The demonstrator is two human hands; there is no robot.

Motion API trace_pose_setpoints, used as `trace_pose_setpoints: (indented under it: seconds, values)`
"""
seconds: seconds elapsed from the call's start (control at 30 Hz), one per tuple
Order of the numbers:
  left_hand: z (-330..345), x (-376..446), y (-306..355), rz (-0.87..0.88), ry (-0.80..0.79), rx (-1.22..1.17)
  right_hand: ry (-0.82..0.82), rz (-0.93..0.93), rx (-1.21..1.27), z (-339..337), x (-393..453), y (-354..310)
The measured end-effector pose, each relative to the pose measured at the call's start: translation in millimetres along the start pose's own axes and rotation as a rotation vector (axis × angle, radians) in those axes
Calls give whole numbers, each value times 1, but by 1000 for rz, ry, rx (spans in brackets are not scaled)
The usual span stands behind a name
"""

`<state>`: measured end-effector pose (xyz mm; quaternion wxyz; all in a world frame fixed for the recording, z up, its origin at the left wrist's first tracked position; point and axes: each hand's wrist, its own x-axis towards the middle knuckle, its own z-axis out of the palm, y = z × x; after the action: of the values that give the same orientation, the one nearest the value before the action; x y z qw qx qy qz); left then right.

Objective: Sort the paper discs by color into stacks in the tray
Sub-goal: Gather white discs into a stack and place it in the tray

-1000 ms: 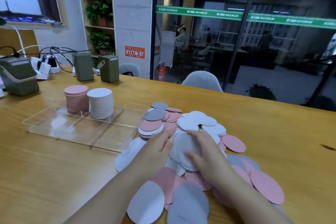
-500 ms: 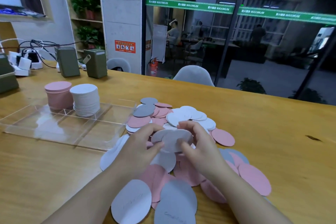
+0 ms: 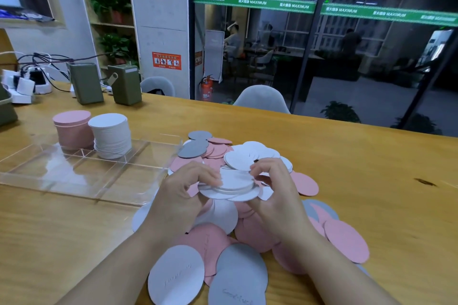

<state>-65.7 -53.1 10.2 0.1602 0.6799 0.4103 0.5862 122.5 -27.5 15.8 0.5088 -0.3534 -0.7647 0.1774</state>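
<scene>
A loose pile of pink, white and grey paper discs (image 3: 215, 151) covers the wooden table in front of me. Above the pile, my left hand (image 3: 181, 195) and my right hand (image 3: 277, 193) together grip a small stack of white discs (image 3: 233, 184) by its two sides. The clear tray (image 3: 74, 171) lies to the left. In its far compartments stand a pink stack (image 3: 72, 129) and a white stack (image 3: 111, 135). The near compartments hold nothing. Grey discs (image 3: 238, 272) lie close to me between my forearms.
Two olive-green boxes (image 3: 86, 83) and a tangle of chargers and cables (image 3: 27, 82) stand at the table's far left. A grey chair (image 3: 262, 99) sits behind the far edge. Bare tabletop (image 3: 386, 171) stretches to the right of the pile.
Both hands have lifted from the pile with a few white discs and now hold them up as a small stack. The view has shifted to the right.
</scene>
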Motion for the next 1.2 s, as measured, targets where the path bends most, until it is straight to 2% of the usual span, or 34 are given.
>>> trace_pose_setpoints:
  seconds: [0.2,0.37,0.5,0.6,0.77,0.93,1.03,1.2]
  values:
    - [4,-2,6,-192,-43,-29,7,254,29,8,-3,-5]
    - [7,-6,6,-266,-256,86,-68,183,-18,19,-8,-10]
    - [6,-7,2,-244,-318,166,-206,157,-117,23,-10,-9]
    - [2,-4,-1,-267,-253,129,-286,148,-148,18,-6,-9]
    - [-14,7,-3,-346,30,-23,-224,220,-282,12,-4,-4]
    - [-35,13,-11,-448,99,-61,-337,224,-390,25,-5,-13]
    - [-36,17,-14,-488,173,-160,-378,254,-433,36,-5,-19]
    - [-30,12,-18,-506,117,-187,-424,326,-524,43,-4,-30]
